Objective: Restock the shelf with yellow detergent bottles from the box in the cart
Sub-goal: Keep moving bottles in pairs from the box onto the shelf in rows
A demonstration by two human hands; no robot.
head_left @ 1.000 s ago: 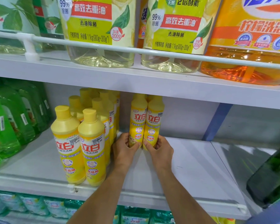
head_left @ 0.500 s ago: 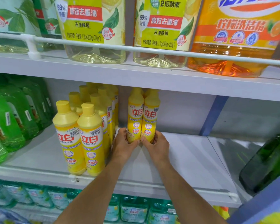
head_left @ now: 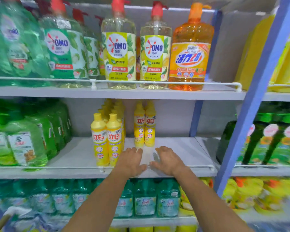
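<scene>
Two yellow detergent bottles (head_left: 144,125) stand upright side by side at the back of the middle shelf (head_left: 182,151). To their left stands a row of several more yellow bottles (head_left: 107,139), reaching the shelf's front rail. My left hand (head_left: 131,160) and my right hand (head_left: 167,159) hover over the shelf just in front of the pair, fingers spread, palms down, holding nothing and apart from the bottles. The cart and box are out of view.
Green detergent bottles (head_left: 23,138) fill the shelf's left part. Large pump bottles (head_left: 155,52) stand on the shelf above, teal bottles (head_left: 146,198) below. A blue upright (head_left: 251,114) bounds the bay on the right, with dark green bottles (head_left: 258,141) beyond. A white rail (head_left: 57,167) edges the shelf.
Both hands have let go of the two yellow bottles and drawn back toward the shelf's front. The view has pulled back and tilted up, showing more shelves.
</scene>
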